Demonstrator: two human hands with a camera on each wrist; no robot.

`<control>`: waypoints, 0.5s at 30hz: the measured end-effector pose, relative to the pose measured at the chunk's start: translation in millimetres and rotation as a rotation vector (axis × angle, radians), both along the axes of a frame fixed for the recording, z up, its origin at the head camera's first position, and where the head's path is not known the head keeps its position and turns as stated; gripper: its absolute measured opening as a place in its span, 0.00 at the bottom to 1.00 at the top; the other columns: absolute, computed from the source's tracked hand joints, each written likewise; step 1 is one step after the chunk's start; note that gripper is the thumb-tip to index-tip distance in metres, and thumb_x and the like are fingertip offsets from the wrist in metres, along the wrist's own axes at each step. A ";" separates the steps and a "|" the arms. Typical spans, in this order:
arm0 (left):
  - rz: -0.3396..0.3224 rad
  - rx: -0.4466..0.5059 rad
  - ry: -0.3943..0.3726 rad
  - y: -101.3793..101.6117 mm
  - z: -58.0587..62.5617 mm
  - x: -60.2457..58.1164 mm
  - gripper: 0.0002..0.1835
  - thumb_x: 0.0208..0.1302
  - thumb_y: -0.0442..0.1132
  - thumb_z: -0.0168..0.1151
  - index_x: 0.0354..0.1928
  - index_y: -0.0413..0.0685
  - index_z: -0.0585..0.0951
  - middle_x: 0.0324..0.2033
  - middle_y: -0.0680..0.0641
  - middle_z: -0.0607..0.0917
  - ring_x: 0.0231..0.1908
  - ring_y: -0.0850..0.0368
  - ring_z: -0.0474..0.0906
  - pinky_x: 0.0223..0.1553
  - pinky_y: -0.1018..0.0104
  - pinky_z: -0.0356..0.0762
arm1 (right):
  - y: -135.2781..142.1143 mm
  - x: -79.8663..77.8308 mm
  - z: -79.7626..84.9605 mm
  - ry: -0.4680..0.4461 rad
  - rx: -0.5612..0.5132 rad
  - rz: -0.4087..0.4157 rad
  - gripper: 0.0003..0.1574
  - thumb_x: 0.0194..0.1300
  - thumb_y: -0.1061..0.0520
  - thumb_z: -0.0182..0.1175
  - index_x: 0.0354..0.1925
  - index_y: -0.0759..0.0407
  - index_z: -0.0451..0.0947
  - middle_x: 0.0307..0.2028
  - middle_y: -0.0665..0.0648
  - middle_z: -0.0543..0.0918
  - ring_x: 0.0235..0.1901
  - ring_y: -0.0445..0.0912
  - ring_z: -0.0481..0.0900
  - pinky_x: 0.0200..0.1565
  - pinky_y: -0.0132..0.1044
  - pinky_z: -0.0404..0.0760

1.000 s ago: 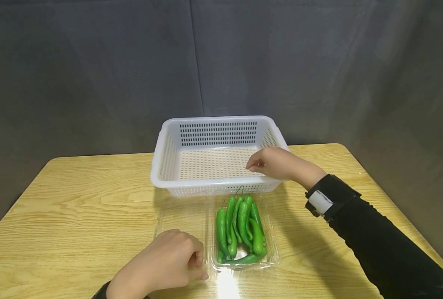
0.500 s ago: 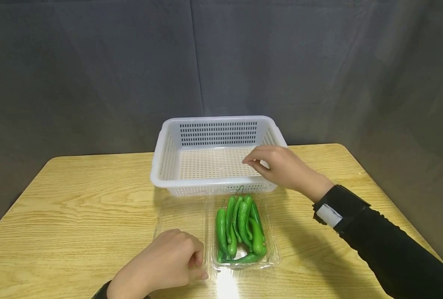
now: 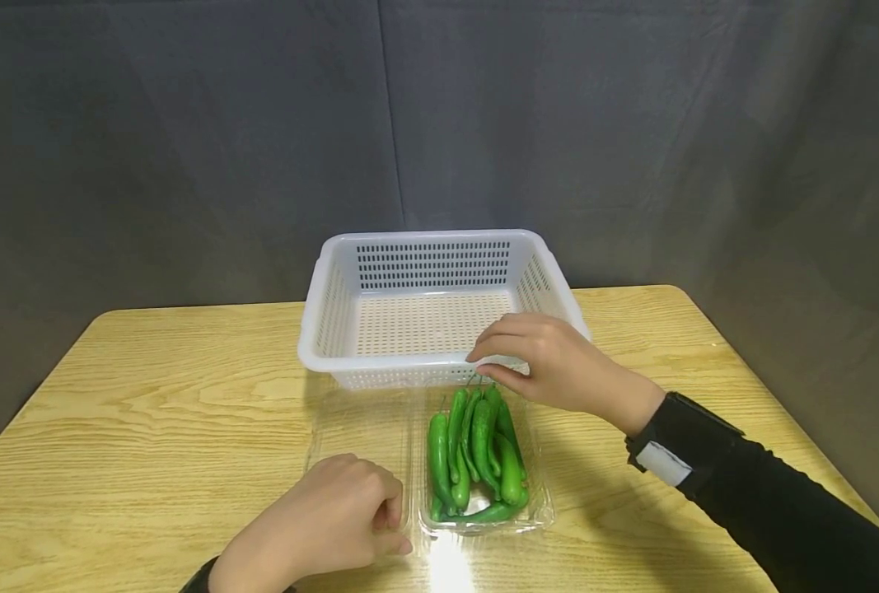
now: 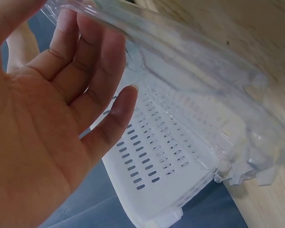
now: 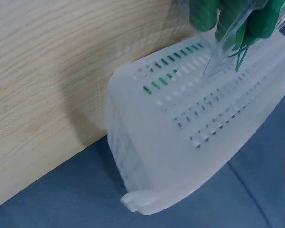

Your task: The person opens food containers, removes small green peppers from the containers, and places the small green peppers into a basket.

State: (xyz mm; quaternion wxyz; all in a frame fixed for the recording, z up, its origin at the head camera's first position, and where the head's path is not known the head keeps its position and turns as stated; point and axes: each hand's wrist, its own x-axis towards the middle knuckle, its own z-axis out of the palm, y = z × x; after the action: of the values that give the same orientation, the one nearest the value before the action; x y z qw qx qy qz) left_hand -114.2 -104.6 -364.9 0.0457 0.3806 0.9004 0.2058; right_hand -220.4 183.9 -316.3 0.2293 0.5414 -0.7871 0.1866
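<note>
In the head view, my left hand [image 3: 335, 515] is at the near edge of a clear plastic clamshell box [image 3: 543, 511], pinching its edge between thumb and fingers. The left wrist view shows the thin clear plastic wall [image 4: 190, 52] running past the fingers. Several long green chili peppers [image 3: 483, 445] lie in the box's right half, stems toward the basket. Over those stems hovers my right hand [image 3: 550, 362], thumb and index finger apart with nothing held. Only its finger edge shows in the right wrist view.
A white perforated plastic basket [image 3: 409, 360] stands just behind the box, and nothing lies on its visible floor. Both rest on a wood-grain table [image 3: 187, 412]. A dark grey curtain [image 3: 261, 148] hangs behind the table's back edge.
My right hand has come back from over the basket toward the pepper stems, its thumb and index finger spreading apart. The left hand and the box have stayed in place.
</note>
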 end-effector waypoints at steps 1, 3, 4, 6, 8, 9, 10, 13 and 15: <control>-0.001 -0.001 0.001 0.0 0.1 0.0 0.16 0.49 0.49 0.77 0.20 0.61 0.75 0.15 0.67 0.68 0.19 0.72 0.64 0.27 0.73 0.66 | -0.7 2.0 -0.3 0.003 0.003 0.010 0.12 0.55 0.63 0.72 0.40 0.57 0.84 0.39 0.49 0.85 0.42 0.44 0.82 0.47 0.39 0.80; -0.002 -0.003 0.002 -0.1 0.3 0.0 0.16 0.49 0.49 0.77 0.20 0.61 0.75 0.15 0.68 0.68 0.19 0.72 0.64 0.27 0.73 0.66 | -2.4 5.7 -0.5 0.004 0.009 0.030 0.12 0.55 0.63 0.73 0.40 0.57 0.84 0.39 0.49 0.85 0.42 0.44 0.82 0.47 0.38 0.80; -0.003 -0.003 0.001 -0.1 0.4 0.0 0.16 0.49 0.49 0.77 0.20 0.61 0.75 0.15 0.68 0.68 0.19 0.72 0.64 0.28 0.73 0.66 | -3.0 7.4 -0.5 0.006 0.014 0.037 0.12 0.55 0.63 0.73 0.40 0.56 0.84 0.39 0.49 0.85 0.42 0.43 0.82 0.47 0.37 0.80; -0.004 -0.004 -0.004 -0.3 0.5 0.0 0.16 0.49 0.50 0.77 0.19 0.62 0.75 0.15 0.68 0.68 0.19 0.72 0.64 0.28 0.73 0.66 | -4.3 10.2 -0.8 0.010 0.024 0.057 0.12 0.55 0.63 0.72 0.39 0.56 0.84 0.39 0.49 0.85 0.41 0.43 0.82 0.48 0.36 0.79; -0.005 0.000 -0.012 -0.4 0.4 -0.2 0.16 0.50 0.50 0.77 0.19 0.62 0.75 0.15 0.68 0.68 0.19 0.72 0.64 0.28 0.73 0.66 | -5.7 12.8 -1.6 0.016 0.036 0.075 0.11 0.56 0.63 0.72 0.39 0.56 0.84 0.39 0.49 0.85 0.41 0.42 0.82 0.49 0.35 0.79; -0.005 0.002 -0.016 -0.5 0.3 -0.3 0.17 0.50 0.49 0.77 0.19 0.62 0.75 0.15 0.67 0.68 0.19 0.72 0.64 0.28 0.73 0.66 | -6.4 14.1 -2.2 0.020 0.043 0.083 0.11 0.56 0.63 0.72 0.39 0.56 0.84 0.39 0.49 0.85 0.41 0.42 0.82 0.49 0.35 0.79; -0.006 0.004 -0.019 -0.5 0.2 -0.3 0.17 0.50 0.49 0.77 0.19 0.62 0.75 0.15 0.67 0.68 0.19 0.72 0.64 0.28 0.73 0.66 | -6.8 15.3 -3.2 0.024 0.049 0.089 0.11 0.56 0.63 0.72 0.39 0.56 0.84 0.39 0.49 0.85 0.41 0.41 0.82 0.48 0.35 0.79; -0.005 0.007 -0.023 -0.4 -0.2 -0.3 0.16 0.50 0.49 0.77 0.19 0.62 0.75 0.15 0.68 0.68 0.19 0.72 0.64 0.28 0.73 0.66 | -8.0 19.8 -7.0 0.034 0.068 0.098 0.11 0.56 0.62 0.73 0.39 0.55 0.84 0.39 0.48 0.85 0.41 0.41 0.82 0.47 0.34 0.79; -0.006 0.010 -0.027 -0.2 -0.4 -0.3 0.16 0.50 0.49 0.77 0.19 0.61 0.75 0.15 0.67 0.68 0.19 0.72 0.64 0.27 0.73 0.66 | -8.3 23.4 -9.7 0.036 0.082 0.103 0.11 0.56 0.60 0.73 0.39 0.55 0.84 0.39 0.48 0.85 0.41 0.41 0.81 0.47 0.33 0.79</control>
State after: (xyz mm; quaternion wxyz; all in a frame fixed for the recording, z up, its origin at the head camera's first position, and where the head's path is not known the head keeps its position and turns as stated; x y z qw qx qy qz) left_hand -114.5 -104.7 -365.3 0.0566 0.3805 0.8976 0.2151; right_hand -197.0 175.7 -326.0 0.2108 0.5934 -0.7610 0.1560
